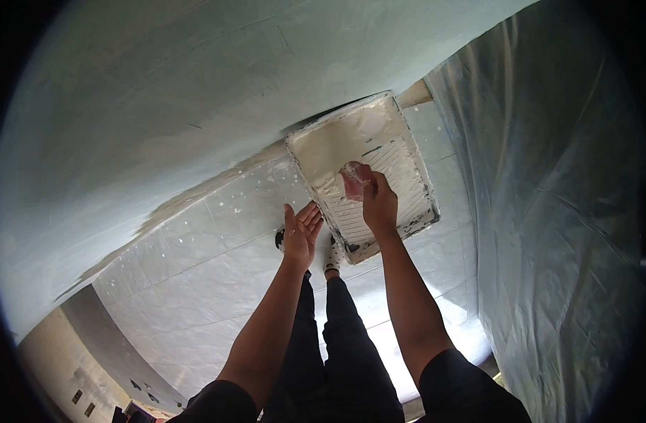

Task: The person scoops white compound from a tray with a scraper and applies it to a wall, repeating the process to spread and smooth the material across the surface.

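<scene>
My right hand (381, 204) pinches a reddish-pink pad (353, 182) smeared with white paint, over the ribbed slope of a paint tray (429, 190). Cream-white paint (337, 144) fills the tray's far end, and its rim is crusted with dried paint and dark flecks. Beside the tray's left edge, my left hand (305, 234) is open, palm turned up and fingers stretched, holding nothing. Its fingertips come right at the rim.
A pale wall (161, 106) rises at the upper left. Plastic sheeting (548, 211) hangs on the right. Paint-spotted sheeting (203, 261) covers the floor, where my feet (332, 262) stand just below the tray.
</scene>
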`<state>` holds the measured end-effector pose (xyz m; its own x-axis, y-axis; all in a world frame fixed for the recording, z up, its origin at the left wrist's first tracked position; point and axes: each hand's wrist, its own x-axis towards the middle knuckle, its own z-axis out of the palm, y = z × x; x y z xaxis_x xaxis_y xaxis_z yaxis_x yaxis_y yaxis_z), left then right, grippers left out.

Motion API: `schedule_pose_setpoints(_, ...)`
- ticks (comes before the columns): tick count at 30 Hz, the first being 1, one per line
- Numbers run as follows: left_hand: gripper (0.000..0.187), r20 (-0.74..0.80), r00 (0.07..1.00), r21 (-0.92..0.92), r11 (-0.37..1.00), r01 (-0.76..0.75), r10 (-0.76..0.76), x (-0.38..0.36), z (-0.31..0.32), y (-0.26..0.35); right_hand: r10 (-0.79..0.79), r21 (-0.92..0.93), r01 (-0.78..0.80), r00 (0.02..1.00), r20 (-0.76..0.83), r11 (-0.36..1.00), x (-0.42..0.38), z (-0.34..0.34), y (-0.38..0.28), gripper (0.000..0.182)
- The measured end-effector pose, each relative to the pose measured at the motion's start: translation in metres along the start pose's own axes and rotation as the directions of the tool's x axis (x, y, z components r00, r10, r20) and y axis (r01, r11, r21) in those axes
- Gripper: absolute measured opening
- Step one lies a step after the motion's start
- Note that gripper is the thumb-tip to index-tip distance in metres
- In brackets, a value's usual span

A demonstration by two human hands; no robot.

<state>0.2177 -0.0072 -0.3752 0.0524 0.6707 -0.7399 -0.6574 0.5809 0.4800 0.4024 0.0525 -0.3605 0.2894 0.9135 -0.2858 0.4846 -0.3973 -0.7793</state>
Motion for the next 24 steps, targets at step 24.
schedule_pose_setpoints(24,0.099,0.024,1.000,0.073,0.997,0.013,-0.015,-0.004,0.004,0.006,-0.709,-0.312,0.759,0.648,0.279,0.571,0.096,-0.008,-0.005,0.032)
